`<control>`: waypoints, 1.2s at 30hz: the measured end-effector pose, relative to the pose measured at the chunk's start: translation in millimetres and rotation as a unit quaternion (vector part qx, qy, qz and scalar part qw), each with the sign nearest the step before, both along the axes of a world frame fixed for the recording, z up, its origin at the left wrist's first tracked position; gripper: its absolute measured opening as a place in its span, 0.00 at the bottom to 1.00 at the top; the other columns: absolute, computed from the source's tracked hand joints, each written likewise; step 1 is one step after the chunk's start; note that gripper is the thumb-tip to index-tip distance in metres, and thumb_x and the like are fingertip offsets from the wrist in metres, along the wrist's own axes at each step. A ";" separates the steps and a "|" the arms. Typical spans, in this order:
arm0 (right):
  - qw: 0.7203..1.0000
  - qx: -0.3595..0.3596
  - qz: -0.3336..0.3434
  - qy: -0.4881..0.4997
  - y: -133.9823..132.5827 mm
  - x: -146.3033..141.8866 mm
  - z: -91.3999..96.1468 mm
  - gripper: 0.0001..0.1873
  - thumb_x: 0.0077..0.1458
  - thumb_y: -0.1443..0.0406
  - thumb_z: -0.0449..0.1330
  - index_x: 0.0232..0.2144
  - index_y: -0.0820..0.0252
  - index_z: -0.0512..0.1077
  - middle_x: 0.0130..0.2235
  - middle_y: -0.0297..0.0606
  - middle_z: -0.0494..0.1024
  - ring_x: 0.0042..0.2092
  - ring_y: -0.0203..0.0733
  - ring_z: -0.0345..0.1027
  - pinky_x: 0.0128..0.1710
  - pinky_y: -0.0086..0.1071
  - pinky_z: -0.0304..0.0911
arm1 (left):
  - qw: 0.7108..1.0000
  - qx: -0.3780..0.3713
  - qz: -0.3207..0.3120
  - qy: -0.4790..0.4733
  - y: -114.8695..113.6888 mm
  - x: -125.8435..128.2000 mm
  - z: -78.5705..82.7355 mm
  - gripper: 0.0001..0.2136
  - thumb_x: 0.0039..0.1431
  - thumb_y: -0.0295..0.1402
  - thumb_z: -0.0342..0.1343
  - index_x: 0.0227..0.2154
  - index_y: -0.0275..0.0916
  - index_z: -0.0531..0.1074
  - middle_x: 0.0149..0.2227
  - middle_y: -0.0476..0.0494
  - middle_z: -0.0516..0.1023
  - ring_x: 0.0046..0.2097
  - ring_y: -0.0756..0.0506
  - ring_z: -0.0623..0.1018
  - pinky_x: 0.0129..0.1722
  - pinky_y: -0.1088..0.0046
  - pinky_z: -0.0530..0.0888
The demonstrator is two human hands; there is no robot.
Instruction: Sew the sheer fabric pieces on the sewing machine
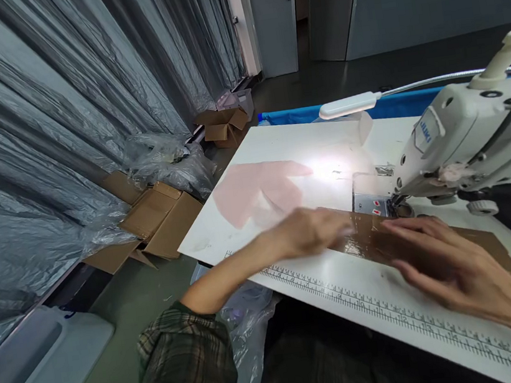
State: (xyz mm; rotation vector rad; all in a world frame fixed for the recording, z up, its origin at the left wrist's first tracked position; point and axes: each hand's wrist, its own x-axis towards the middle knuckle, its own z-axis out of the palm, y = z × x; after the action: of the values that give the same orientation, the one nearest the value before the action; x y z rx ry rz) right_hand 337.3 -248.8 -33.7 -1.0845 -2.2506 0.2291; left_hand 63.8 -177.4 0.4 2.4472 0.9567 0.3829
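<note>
A brown glossy strip of material (375, 240) lies on the white sewing table (286, 140), running under the needle area of the white sewing machine (474, 137). My left hand (310, 229) rests on the strip's left end; it is smeared by motion and its fingers cannot be made out. My right hand (438, 261) lies flat on the strip to the right, fingers spread toward the needle. Pale pink fabric pieces (255, 188) lie on the table farther back, untouched.
A gooseneck lamp (350, 104) lights the table. A printed ruler (393, 308) runs along the near edge. Open cardboard boxes (160, 220) and plastic bags sit on the floor left, below grey plastic sheeting (59, 98). A door (274, 13) stands behind.
</note>
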 end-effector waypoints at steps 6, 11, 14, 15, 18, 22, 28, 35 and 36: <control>0.961 -0.264 0.053 0.069 -34.7 -9.1 19.5 0.42 0.58 0.54 0.64 0.70 0.45 0.55 0.56 0.45 0.78 0.56 0.54 0.74 0.52 0.42 0.74 | 0.955 -0.160 -0.197 -0.155 -41.8 38.8 29.2 0.06 0.64 0.35 0.54 0.32 0.54 0.74 0.40 0.46 0.80 0.47 0.47 0.80 0.49 0.73 0.77; 0.783 -0.580 0.028 0.226 -30.3 24.9 16.4 0.32 0.58 0.53 0.63 0.63 0.55 0.69 0.37 0.41 0.83 0.34 0.44 0.79 0.34 0.36 0.77 | 0.917 -0.312 -0.037 -0.244 -5.0 28.0 24.4 0.07 0.57 0.36 0.64 0.34 0.39 0.75 0.32 0.47 0.79 0.32 0.50 0.78 0.36 0.72 0.75; 0.784 -0.580 -0.003 0.223 -10.7 39.9 18.0 0.34 0.56 0.53 0.66 0.62 0.60 0.70 0.37 0.44 0.82 0.36 0.46 0.78 0.32 0.35 0.76 | 0.884 -0.372 0.048 -0.279 14.9 29.0 2.4 0.14 0.52 0.40 0.69 0.32 0.34 0.75 0.28 0.48 0.78 0.30 0.52 0.76 0.36 0.75 0.73; 0.791 -0.575 -0.022 0.206 -3.5 41.9 19.0 0.35 0.55 0.53 0.67 0.61 0.61 0.70 0.38 0.44 0.82 0.38 0.45 0.78 0.36 0.34 0.76 | 0.869 -0.387 0.075 -0.299 18.4 30.5 -4.7 0.17 0.50 0.43 0.71 0.31 0.34 0.74 0.28 0.47 0.78 0.31 0.52 0.77 0.37 0.74 0.74; 0.806 -0.544 -0.067 0.224 14.7 38.0 21.4 0.34 0.52 0.54 0.70 0.58 0.63 0.70 0.36 0.41 0.82 0.38 0.42 0.77 0.37 0.32 0.74 | 0.822 -0.415 0.139 -0.364 21.5 35.0 -19.2 0.22 0.48 0.48 0.71 0.32 0.34 0.74 0.32 0.45 0.80 0.33 0.50 0.80 0.39 0.71 0.77; 0.783 -0.515 -0.152 0.314 27.8 20.3 22.3 0.22 0.52 0.58 0.71 0.46 0.61 0.72 0.31 0.38 0.81 0.34 0.41 0.78 0.35 0.30 0.74 | 0.796 -0.401 0.196 -0.410 20.8 37.0 -24.3 0.17 0.53 0.42 0.70 0.35 0.33 0.77 0.39 0.42 0.81 0.37 0.49 0.83 0.47 0.69 0.79; 0.744 -0.504 -0.210 0.386 33.7 13.5 16.6 0.17 0.48 0.56 0.74 0.29 0.60 0.74 0.25 0.39 0.80 0.28 0.39 0.77 0.29 0.27 0.75 | 0.718 -0.426 0.216 -0.507 25.1 37.2 -26.1 0.14 0.49 0.32 0.73 0.31 0.33 0.73 0.41 0.41 0.82 0.42 0.47 0.83 0.54 0.66 0.78; 0.721 -0.481 -0.235 0.441 36.6 17.8 7.4 0.18 0.48 0.53 0.73 0.28 0.58 0.74 0.28 0.39 0.81 0.29 0.40 0.78 0.28 0.29 0.77 | 0.644 -0.499 0.173 -0.554 24.0 39.6 -23.4 0.10 0.57 0.24 0.64 0.31 0.36 0.66 0.48 0.39 0.81 0.50 0.43 0.83 0.57 0.64 0.77; 0.721 -0.476 -0.245 0.440 36.9 16.6 6.4 0.17 0.48 0.52 0.73 0.28 0.58 0.74 0.27 0.39 0.81 0.29 0.41 0.78 0.28 0.30 0.77 | 0.646 -0.498 0.173 -0.552 23.3 40.4 -23.4 0.10 0.58 0.24 0.64 0.31 0.36 0.66 0.46 0.39 0.81 0.49 0.44 0.83 0.57 0.64 0.77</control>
State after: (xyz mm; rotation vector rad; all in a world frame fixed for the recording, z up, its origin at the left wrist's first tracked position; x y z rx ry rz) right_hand 353.9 -211.9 -27.4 -1.5375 -0.8398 1.4328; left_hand 104.2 -154.1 -23.0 0.6944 0.6884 0.9805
